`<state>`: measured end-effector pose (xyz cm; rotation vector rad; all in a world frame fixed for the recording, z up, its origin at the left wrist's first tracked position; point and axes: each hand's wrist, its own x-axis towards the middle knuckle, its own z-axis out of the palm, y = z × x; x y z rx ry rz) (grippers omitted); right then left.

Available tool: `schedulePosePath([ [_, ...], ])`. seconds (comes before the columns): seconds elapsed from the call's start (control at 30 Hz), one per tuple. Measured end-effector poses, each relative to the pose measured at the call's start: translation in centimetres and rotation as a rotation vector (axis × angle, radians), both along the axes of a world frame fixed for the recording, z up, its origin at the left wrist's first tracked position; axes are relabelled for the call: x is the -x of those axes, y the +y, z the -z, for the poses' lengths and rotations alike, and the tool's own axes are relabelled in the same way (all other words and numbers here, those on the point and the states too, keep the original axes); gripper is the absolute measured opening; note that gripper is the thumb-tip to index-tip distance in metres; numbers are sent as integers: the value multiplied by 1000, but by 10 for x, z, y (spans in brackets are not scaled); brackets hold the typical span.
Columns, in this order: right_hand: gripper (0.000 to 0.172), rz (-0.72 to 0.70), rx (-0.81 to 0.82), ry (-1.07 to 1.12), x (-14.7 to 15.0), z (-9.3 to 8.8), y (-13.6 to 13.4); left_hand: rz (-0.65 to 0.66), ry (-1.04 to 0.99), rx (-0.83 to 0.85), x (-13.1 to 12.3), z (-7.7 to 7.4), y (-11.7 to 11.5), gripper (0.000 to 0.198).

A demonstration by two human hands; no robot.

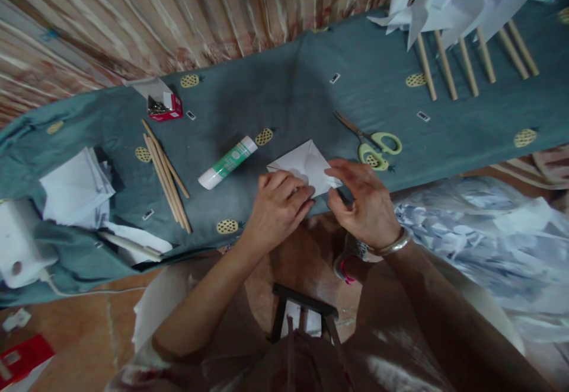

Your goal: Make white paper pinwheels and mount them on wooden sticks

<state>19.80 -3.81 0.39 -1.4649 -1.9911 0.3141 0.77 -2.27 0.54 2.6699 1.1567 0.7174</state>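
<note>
A folded white paper square (306, 163) lies on the teal cloth (288, 89) near its front edge. My left hand (278, 208) presses down on the paper's near left part, fingers curled together. My right hand (364, 199) pinches the paper's near right corner between thumb and fingers. A bangle and a watch sit on my right wrist. Just left of the paper lies a white and green glue stick (227, 162). Yellow-handled scissors (373, 143) lie right of the paper.
Wooden sticks (166, 175) lie at left, beside a stack of white paper (77, 187) and a small red box of pins (164, 107). Finished white paper pinwheels on sticks (462, 6) lie at the far right. Paper scraps (489, 232) pile at right.
</note>
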Motion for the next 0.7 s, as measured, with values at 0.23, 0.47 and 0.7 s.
schedulePosePath([
  [0.23,35,-48,60,-4,-5,-5,-2,-18,18,-90,3,-3,-2,10],
  [0.47,36,-115,132,102,-9,-2,-6,-52,13,-99,12,-6,-6,10],
  [0.7,10,-111,183,285,-5,-2,-4,-27,32,-89,18,-4,-10,9],
])
